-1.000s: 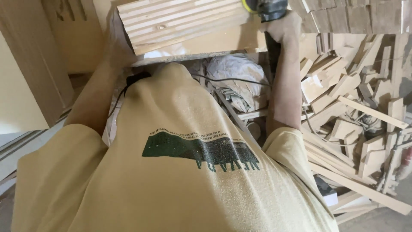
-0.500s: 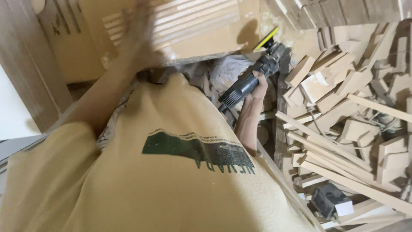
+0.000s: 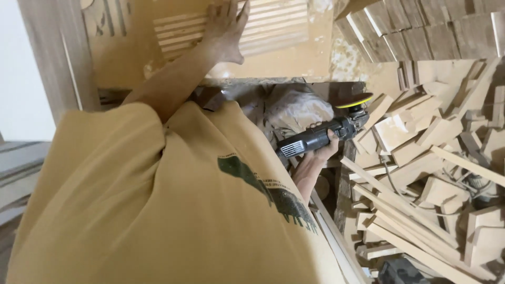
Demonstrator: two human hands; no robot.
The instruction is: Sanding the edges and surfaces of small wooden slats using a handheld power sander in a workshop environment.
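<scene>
The left hand [image 3: 225, 29] lies flat on a grooved wooden panel [image 3: 263, 26] at the far side, fingers spread wide and straight, palm pressing the ribbed face without gripping anything. The panel rests on a dusty bench [image 3: 284, 66], its grooves running left to right, and the hand covers its left part.

The right hand [image 3: 322, 150] is lower and nearer, to the right of the yellow shirt [image 3: 158, 210]. Its fingers are curled tight around the dark body of a sander [image 3: 323, 138], which is held off the panel, well apart from it. The tool points right and slightly far, with its yellow-edged disc [image 3: 355, 100] tilted up at the right end and a grey vent at the left end.

Behind the sander, under the bench, sits a crumpled pale sheet [image 3: 300, 108]. To the right, a heap of wood offcuts [image 3: 431, 158] fills the floor, with long strips [image 3: 405, 221] lying slantwise across the near part. Stacked boards [image 3: 421, 26] rise at the far right. A wooden post [image 3: 52, 58] stands at the far left.
</scene>
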